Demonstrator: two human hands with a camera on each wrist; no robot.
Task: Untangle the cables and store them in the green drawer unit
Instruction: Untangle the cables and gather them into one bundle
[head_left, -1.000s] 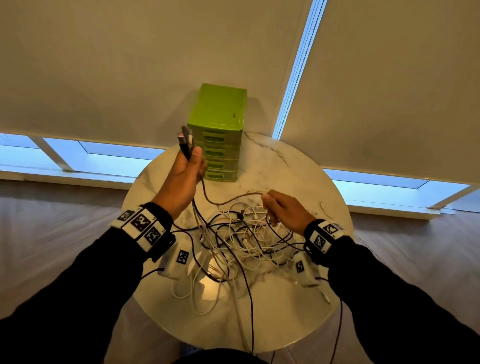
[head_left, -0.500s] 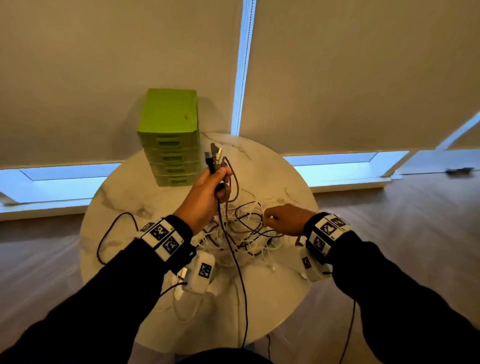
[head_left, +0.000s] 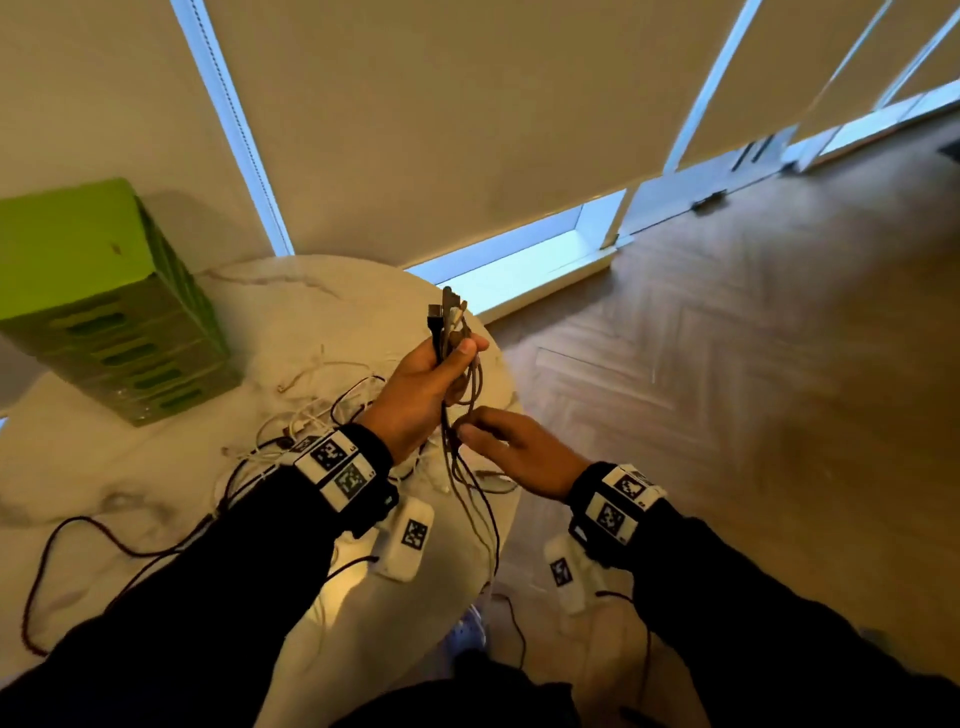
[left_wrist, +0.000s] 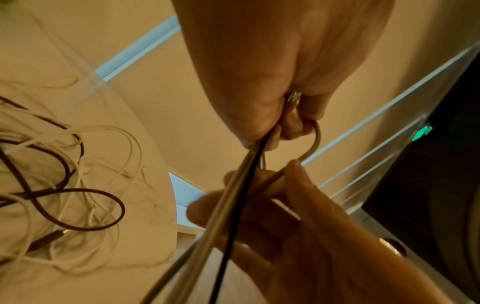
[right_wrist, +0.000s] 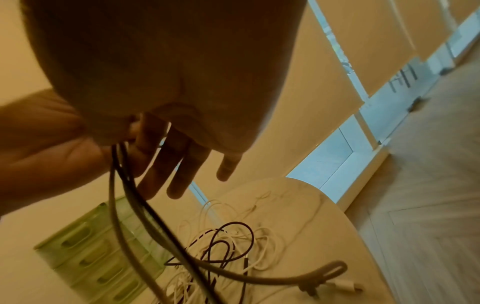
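Observation:
My left hand (head_left: 457, 358) grips a bundle of cable ends (head_left: 447, 319) upright over the right edge of the round marble table (head_left: 156, 483). Dark and grey cables hang down from it. Just below, my right hand (head_left: 467, 428) pinches these hanging cables (head_left: 457, 467) between thumb and forefinger, and its other fingers (right_wrist: 182, 170) stay straight. In the left wrist view, my left hand (left_wrist: 275, 127) holds the looped cables (left_wrist: 315, 142) above my right hand's fingers (left_wrist: 298, 195). A tangle of white and dark cables (head_left: 322, 415) lies on the table. The green drawer unit (head_left: 119, 322) stands at the far left, drawers closed.
A dark red cable (head_left: 78, 540) loops across the near left of the table. Wooden herringbone floor (head_left: 753, 389) lies to the right, and window blinds (head_left: 441, 130) hang behind. In the right wrist view, a grey cable end (right_wrist: 311, 281) hangs over the tangle (right_wrist: 228, 253), in front of the drawer unit (right_wrist: 98, 257).
The view swung right, so the drawer unit now sits far left. My left hand carried the cable bundle rightward. My right hand left the tangle and rose to pinch the hanging cables.

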